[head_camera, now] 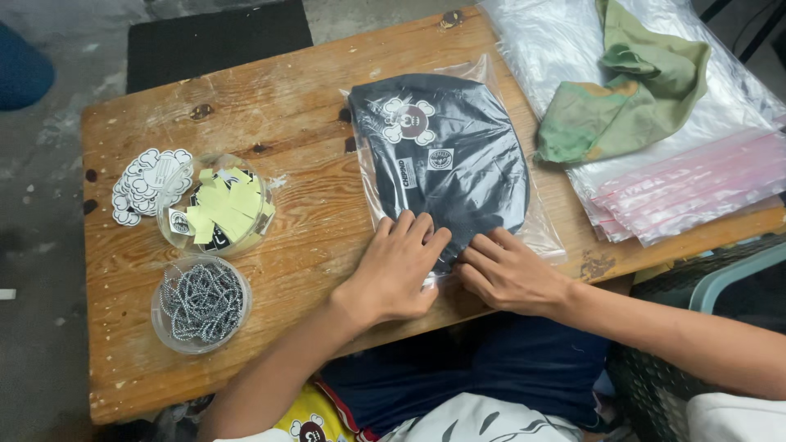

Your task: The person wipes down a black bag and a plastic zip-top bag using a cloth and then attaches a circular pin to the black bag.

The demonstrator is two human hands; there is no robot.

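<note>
Both your hands are down flat on the bagged cap (442, 155), right at its near edge. Your left hand (395, 270) lies palm down, fingers together and stretched onto the clear bag, gripping nothing. Your right hand (509, 274) sits just beside it, fingers long and low, pressing the same edge; the fingertips of the two hands nearly meet. The cap is dark with a white cartoon patch, sealed in its plastic sleeve on the wooden table (303, 106). Left of the cap: a tub of yellow tags (219, 205), a pile of stickers (147, 182) beyond that, and a tub of ball chains (201, 304) nearer you. Right of the cap, a stack of bags (688, 184) with a green cloth (630, 90) on top.
</note>
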